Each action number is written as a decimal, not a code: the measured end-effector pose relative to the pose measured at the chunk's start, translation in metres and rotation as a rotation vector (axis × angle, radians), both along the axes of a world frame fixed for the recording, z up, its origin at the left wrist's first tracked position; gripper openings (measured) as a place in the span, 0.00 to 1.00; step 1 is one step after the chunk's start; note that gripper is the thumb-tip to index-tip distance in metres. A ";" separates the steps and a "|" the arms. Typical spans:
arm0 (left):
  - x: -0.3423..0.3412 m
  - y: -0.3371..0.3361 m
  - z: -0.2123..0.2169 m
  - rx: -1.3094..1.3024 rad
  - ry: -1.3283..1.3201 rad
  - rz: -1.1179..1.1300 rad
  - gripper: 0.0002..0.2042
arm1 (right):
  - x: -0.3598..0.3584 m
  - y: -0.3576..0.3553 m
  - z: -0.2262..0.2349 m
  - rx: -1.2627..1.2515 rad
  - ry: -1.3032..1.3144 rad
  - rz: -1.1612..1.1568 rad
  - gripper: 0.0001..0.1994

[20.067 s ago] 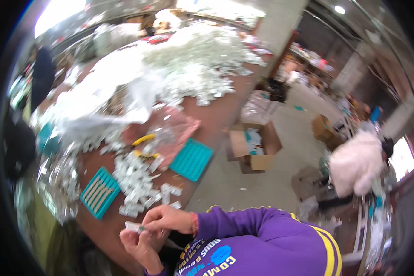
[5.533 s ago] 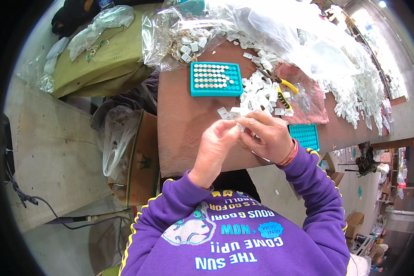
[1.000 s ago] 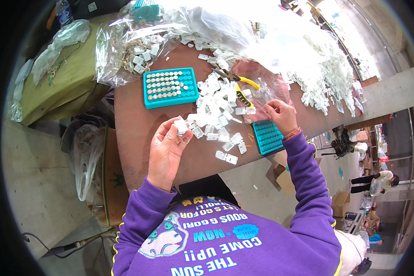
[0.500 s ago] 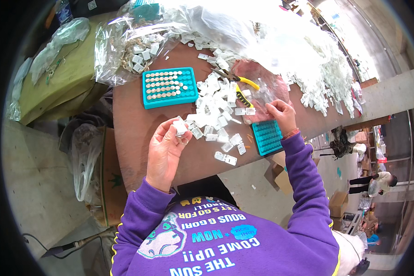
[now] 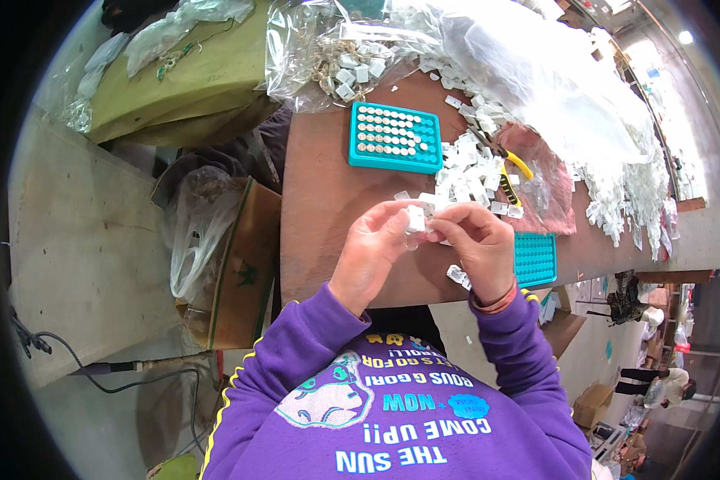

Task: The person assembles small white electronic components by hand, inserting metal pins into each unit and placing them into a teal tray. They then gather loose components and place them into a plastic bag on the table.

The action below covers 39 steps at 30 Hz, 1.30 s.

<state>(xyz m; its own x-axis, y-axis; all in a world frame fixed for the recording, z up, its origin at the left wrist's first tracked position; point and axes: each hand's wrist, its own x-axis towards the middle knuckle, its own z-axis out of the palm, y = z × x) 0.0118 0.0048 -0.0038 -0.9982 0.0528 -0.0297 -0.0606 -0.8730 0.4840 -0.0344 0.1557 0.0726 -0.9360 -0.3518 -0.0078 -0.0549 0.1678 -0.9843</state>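
1. Head view shows a brown table [image 5: 328,208] as the largest thing; it runs from the top of the picture down to the two hands of the person.
2. Clear plastic sheets and bags [image 5: 536,72] cover the far part of the table, with many white pieces inside and under them.
3. An olive green cloth bundle [image 5: 176,88] lies to the left of the table, and a cardboard box [image 5: 244,264] with a thin plastic bag [image 5: 196,240] stands below it, beside the table edge.
4. A teal tray [image 5: 394,138] with rows of small round caps sits on the table, beyond the hands.
5. A second teal tray [image 5: 535,259] lies at the near edge of the table, just beside the right hand.
6. A heap of small white plastic parts [image 5: 468,180] lies between the two trays.
7. Yellow-handled pliers [image 5: 504,164] rest at the right side of this heap.
8. The left hand [image 5: 372,252] and the right hand [image 5: 482,246] are brought close together above the table, fingertips facing each other.
9. One small white part [image 5: 415,218] is pinched in the fingertips of the left hand; the fingers of the right hand close on its other side, though I cannot tell exactly what they grip.
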 end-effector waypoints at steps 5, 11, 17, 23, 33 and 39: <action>0.001 0.000 0.004 -0.064 -0.053 0.002 0.15 | 0.004 -0.010 -0.008 0.192 0.257 -0.086 0.03; 0.001 0.000 0.003 -0.120 -0.028 -0.030 0.15 | 0.002 -0.005 -0.005 0.249 0.355 -0.044 0.04; 0.001 0.000 0.004 -0.200 -0.033 -0.044 0.15 | -0.005 0.004 0.002 0.334 0.387 0.088 0.05; 0.001 0.000 0.004 -0.235 -0.037 -0.039 0.15 | 0.000 0.001 -0.003 0.410 0.537 0.077 0.06; 0.000 0.001 0.009 -0.186 -0.069 -0.027 0.14 | 0.003 0.007 -0.015 0.247 0.342 0.028 0.06; 0.000 0.001 0.006 -0.220 -0.060 -0.037 0.15 | 0.002 0.007 -0.017 0.353 0.554 0.077 0.05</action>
